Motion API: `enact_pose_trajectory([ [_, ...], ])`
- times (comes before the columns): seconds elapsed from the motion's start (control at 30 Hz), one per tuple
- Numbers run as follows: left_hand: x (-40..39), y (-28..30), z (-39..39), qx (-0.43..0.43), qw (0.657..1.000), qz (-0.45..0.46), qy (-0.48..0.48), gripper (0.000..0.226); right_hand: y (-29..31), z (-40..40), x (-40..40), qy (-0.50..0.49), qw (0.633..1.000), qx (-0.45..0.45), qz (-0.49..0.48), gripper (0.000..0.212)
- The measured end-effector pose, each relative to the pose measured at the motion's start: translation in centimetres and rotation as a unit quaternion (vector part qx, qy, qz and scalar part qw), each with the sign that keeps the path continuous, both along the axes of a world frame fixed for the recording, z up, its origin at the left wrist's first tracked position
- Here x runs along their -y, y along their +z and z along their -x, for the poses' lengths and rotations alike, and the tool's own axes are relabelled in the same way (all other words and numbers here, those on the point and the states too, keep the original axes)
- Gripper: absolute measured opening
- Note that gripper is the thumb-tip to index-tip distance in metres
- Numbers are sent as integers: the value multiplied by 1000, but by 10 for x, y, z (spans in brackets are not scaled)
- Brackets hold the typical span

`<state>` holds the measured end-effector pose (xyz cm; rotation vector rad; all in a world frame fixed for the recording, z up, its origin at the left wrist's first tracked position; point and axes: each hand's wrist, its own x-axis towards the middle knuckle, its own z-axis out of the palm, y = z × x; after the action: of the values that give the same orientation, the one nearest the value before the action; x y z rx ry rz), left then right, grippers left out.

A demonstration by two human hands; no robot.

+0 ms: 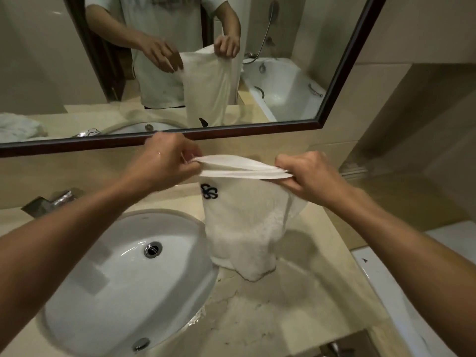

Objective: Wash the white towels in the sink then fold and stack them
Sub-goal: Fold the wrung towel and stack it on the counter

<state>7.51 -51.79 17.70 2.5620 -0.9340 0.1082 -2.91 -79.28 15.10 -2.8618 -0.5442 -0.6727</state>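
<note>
I am seeing the sink (123, 292) lying left of the towel (239, 228). My left hand (164, 161) is pinching the towel's upper left corner between curled fingers; my right hand (306, 173) is pinching the upper right corner likewise. The towel is hanging between them, its lower edge touching the counter (296, 305) right of the sink.
</note>
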Motion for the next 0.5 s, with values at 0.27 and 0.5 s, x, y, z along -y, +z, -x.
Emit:
enact_pose_trajectory([
  [0.27, 2, 31, -10, -307, 931, 194, 23, 19, 50, -22, 8, -39, 972, -152, 173, 25],
  [0.5, 14, 21, 7, -366, 879, 302, -31, 29, 24, -30, -1, -257, 964, -44, -49, 18],
])
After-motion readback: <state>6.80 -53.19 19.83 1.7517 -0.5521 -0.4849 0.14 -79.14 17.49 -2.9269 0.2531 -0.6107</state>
